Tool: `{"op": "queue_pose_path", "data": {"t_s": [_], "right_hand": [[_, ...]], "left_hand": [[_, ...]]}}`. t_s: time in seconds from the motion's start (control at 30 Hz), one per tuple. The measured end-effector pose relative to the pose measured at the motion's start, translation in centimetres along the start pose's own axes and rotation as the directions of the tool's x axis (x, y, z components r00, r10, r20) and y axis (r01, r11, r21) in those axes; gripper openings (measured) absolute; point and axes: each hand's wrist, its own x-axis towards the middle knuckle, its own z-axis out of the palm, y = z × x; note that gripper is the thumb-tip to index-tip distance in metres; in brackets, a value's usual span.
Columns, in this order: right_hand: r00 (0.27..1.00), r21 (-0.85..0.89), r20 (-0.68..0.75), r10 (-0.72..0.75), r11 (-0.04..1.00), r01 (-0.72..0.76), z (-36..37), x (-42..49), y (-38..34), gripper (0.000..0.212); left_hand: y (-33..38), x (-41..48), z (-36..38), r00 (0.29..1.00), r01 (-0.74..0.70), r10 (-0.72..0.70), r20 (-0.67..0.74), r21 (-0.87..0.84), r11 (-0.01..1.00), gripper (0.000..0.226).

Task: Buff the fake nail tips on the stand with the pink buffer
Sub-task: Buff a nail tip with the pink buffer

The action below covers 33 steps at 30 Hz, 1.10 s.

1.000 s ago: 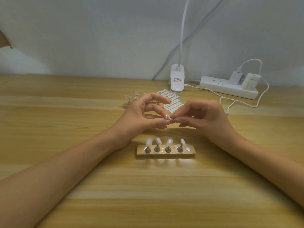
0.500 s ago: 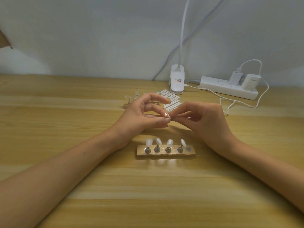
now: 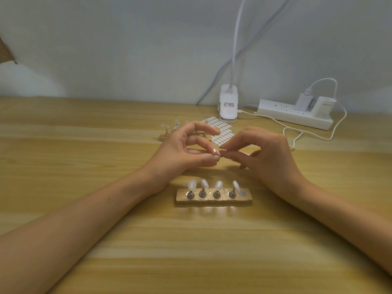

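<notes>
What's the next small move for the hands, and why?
Probably lower the small pale piece, pinched between the left hand and right hand, onto the bare metal disc at the right end of the stand. Four nail tips already stand on it, that spot looks vacant, and no pink buffer is in view.

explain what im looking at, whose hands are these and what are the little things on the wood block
There is one picture, taken by a camera worn on a person's head, looking down at their bare hands; there is no machine. The left hand and right hand meet fingertip to fingertip, pinching a small piece that is too tiny to identify. Nearer the camera, on the table, sits a stand with four nail tips on metal pegs; its right end holds no tip. Behind the hands are a second stand, a sticker sheet, a lamp clip and a power strip.
</notes>
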Motion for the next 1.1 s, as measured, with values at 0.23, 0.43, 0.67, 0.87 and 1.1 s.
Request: {"op": "queue_pose_path", "data": {"t_s": [0.23, 0.43, 0.67, 0.87, 1.1], "right_hand": [[1.0, -0.032, 0.003, -0.022, 0.999, 0.022, 0.08, -0.08, 0.07, 0.016], [1.0, 0.001, 0.007, -0.001, 1.0, 0.001, 0.0, -0.15, 0.07, 0.013], [0.999, 0.027, 0.006, -0.047, 0.999, 0.047, -0.58, -0.15, -0.33, 0.018], [0.995, 0.05, 0.056, -0.083, 0.996, 0.08, -0.09, -0.44, -0.68, 0.021], [0.991, 0.038, 0.086, -0.101, 0.994, 0.098, 0.03, -0.45, -0.57, 0.017]], "left_hand": [[-0.08, -0.01, 0.04, 1.0, -0.008, 0.009, -0.023, 0.04, 0.999, 0.049], [-0.01, -0.01, 0.11, 1.0, -0.009, 0.01, -0.023, 0.05, 0.999, 0.051], [0.09, -0.21, 0.32, 0.998, -0.031, 0.036, -0.047, 0.101, 0.994, 0.053], [0.03, -0.13, 0.4, 0.997, -0.038, 0.047, -0.059, 0.141, 0.989, 0.053], [-0.09, -0.07, 0.39, 0.997, -0.039, 0.048, -0.054, 0.159, 0.986, 0.057]]}}
